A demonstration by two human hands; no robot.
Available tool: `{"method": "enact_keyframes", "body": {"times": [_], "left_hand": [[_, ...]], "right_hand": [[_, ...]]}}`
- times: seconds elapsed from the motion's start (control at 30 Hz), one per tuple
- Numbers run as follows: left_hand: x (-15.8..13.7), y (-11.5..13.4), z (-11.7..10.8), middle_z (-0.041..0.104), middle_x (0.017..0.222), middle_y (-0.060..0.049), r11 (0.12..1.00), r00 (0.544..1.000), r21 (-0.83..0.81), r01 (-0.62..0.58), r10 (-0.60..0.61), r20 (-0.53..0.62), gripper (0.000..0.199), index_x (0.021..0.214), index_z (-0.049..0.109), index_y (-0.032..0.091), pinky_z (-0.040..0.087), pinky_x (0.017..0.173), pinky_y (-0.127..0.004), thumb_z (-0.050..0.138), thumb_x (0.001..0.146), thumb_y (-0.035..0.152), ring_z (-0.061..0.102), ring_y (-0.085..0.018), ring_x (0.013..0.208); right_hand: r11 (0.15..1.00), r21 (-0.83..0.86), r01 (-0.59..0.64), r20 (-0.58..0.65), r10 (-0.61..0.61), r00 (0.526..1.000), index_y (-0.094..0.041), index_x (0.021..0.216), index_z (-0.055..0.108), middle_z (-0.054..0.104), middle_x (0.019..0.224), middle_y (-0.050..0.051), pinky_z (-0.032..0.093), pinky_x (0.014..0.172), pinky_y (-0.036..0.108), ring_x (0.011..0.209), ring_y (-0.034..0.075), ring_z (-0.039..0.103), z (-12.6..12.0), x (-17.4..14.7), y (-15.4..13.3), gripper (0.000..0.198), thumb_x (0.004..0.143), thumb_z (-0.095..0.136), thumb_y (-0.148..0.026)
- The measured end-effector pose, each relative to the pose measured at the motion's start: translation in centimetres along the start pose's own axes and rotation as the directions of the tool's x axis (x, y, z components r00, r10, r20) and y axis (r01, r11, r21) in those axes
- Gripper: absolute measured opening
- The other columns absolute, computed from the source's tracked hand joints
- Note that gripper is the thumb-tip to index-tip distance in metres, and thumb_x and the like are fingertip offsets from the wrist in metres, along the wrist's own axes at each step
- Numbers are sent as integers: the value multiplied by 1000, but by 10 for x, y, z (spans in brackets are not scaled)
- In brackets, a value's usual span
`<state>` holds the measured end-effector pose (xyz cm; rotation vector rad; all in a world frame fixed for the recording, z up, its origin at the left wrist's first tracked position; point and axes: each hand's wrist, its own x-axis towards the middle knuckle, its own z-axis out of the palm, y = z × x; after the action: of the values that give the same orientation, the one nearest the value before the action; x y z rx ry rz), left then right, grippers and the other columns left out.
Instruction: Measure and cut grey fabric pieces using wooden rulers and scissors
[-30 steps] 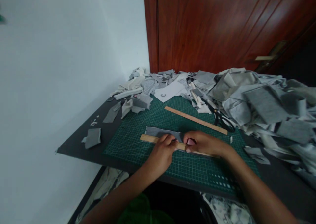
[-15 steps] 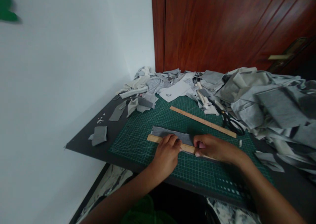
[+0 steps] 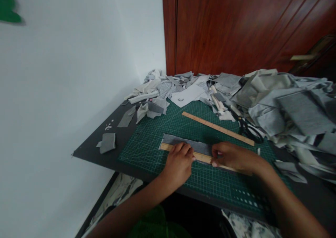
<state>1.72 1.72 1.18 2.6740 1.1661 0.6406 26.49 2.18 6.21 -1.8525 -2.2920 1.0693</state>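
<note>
A strip of grey fabric (image 3: 202, 147) lies flat on the green cutting mat (image 3: 154, 126). Across it rests a wooden ruler (image 3: 201, 156), with fabric showing along its far side. My left hand (image 3: 180, 159) is closed on the ruler left of its middle, fingers curled over it and pressing down. Further right, my right hand (image 3: 232, 157) pinches the ruler, thumb on the near side and fingers bent beside the fabric. Part of the ruler's right end is covered by that hand.
Beyond the fabric lies a second wooden ruler (image 3: 217, 127), with black scissors (image 3: 249, 131) near its right end. Grey and white cloth scraps (image 3: 265, 94) pile along the back and right. A folded grey piece (image 3: 107, 142) sits on the dark table (image 3: 94, 157). White paper (image 3: 189, 94) lies behind.
The ruler has slid slightly right along the fabric, so its left end no longer sticks out past the strip. My right hand has shifted a little right. The view moved slightly.
</note>
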Motion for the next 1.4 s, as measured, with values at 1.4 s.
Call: {"method": "enact_keyframes", "body": {"times": [1.4], "left_hand": [[1, -3, 4, 65, 109, -8, 993, 999, -122, 8, -14, -47, 21, 114, 69, 14, 53, 100, -46, 61, 94, 10, 57, -27, 111]], "right_hand": [[982, 128, 140, -29, -137, 990, -19, 82, 72, 64, 72, -2, 34, 57, 25, 68, 16, 59, 10, 12, -12, 10, 79, 72, -28]]}}
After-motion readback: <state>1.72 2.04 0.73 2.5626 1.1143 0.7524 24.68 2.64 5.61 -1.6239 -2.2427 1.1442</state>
